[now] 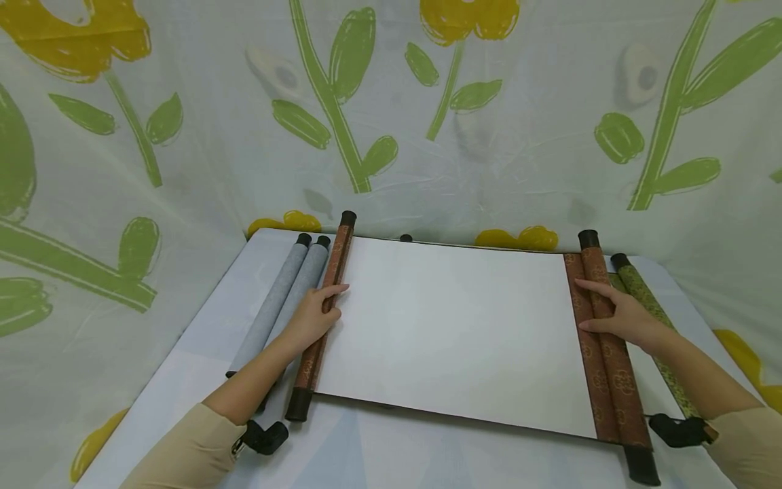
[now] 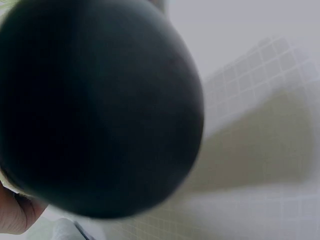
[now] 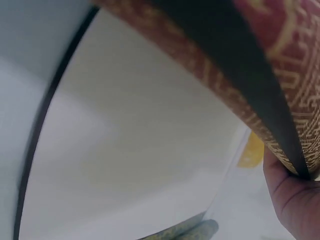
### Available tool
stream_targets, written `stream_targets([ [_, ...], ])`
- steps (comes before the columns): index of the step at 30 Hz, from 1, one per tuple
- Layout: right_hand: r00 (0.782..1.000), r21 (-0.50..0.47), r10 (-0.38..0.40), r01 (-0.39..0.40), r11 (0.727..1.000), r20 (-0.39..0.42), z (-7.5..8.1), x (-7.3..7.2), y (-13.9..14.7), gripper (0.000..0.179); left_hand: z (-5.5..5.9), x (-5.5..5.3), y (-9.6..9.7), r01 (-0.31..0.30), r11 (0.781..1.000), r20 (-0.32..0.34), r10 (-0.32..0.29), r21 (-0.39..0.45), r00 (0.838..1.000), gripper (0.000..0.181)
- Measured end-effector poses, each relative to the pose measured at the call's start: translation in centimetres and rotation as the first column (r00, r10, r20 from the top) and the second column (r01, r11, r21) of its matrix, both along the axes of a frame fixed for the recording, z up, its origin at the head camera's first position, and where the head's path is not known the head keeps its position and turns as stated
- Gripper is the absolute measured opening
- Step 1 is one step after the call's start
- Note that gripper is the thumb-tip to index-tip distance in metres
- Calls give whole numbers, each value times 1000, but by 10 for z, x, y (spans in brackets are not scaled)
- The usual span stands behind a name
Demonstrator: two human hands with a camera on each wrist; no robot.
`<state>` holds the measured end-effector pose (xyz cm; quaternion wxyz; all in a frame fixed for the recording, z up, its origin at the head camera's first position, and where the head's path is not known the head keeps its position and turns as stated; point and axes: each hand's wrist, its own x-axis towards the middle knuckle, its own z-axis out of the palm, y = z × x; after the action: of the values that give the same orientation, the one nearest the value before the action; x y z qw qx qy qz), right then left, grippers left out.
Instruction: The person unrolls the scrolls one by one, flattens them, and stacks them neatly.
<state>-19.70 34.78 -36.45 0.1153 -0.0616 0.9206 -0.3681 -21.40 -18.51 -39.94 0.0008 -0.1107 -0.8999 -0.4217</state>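
Observation:
A scroll with a blank white sheet [image 1: 452, 326] is stretched open between its two red-brown patterned rollers with black end caps. My left hand [image 1: 311, 318] grips the left roller [image 1: 313, 353] near its middle, thumb and index finger toward the sheet. On the other side my right hand [image 1: 623, 316] holds the right roller [image 1: 622, 380], its fingertips over the brocade strip [image 1: 588, 346]. A black end cap [image 2: 110, 115] fills much of the left wrist view. In the right wrist view, gold-patterned brocade [image 3: 300, 65] passes close above, with the right hand [image 3: 295, 205] at its lower end.
Two grey-blue rolled scrolls [image 1: 271, 302] lie left of the left roller. A green patterned scroll [image 1: 650, 309] lies on the right, beside a white sheet with a dark edge [image 3: 125, 130]. A black knob [image 1: 406, 238] shows behind the stretched sheet. Flower-patterned cloth [image 1: 519, 156] hangs behind the table.

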Motion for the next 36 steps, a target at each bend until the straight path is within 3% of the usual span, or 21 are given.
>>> stream_targets([
  [14,1000,47,8,-8,999,4,-8,-3,9,96,-6,5,-2,-26,999,98,24,23,995,54],
  [29,1000,49,10,-9,999,-13,-8,-3,24,91,-7,4,-2,19,999,12,-20,31,1000,52],
  [36,999,50,43,-42,998,-11,-3,0,34,88,-4,5,5,19,999,24,-20,43,1000,50],
])
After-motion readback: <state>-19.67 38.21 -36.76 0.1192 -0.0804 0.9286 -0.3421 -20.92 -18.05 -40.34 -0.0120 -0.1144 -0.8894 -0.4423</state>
